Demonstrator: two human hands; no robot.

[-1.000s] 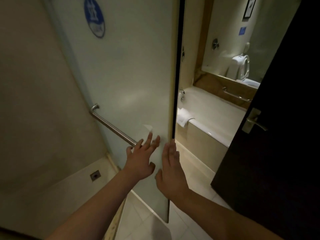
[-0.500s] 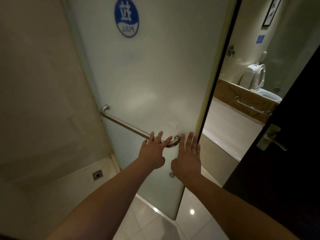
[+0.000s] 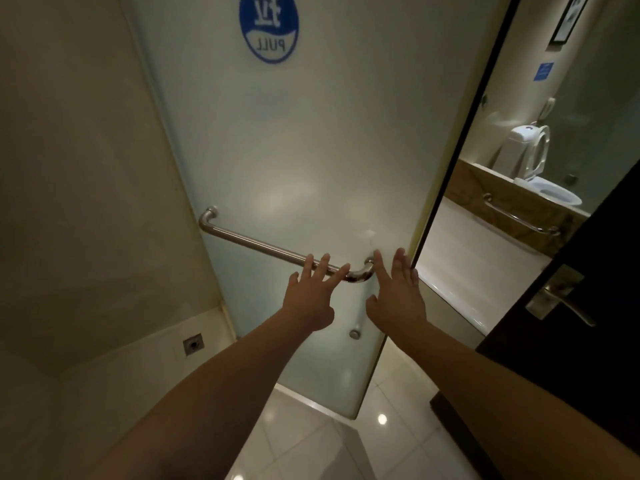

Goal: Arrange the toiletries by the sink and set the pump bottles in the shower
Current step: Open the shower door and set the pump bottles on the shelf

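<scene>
A frosted glass shower door (image 3: pixel 311 150) fills the middle of the head view, with a blue round PULL sticker (image 3: pixel 268 27) near its top. A steel bar handle (image 3: pixel 263 247) runs across the door. My left hand (image 3: pixel 310 294) is spread flat, its fingertips over the bar's right end. My right hand (image 3: pixel 396 296) lies flat beside it near the door's right edge. Both hands hold nothing. No pump bottles or toiletries are in sight.
The shower floor with a square drain (image 3: pixel 193 344) lies at lower left under a beige wall. Past the door's edge are a bathtub (image 3: pixel 460 258), a grab rail (image 3: pixel 519 216) and a toilet (image 3: pixel 540 174). A dark wooden door with a lever handle (image 3: pixel 561 299) stands at right.
The glass door has swung to the right across the view, covering more of the bathtub. Both flat hands stayed against it near the bar's right end.
</scene>
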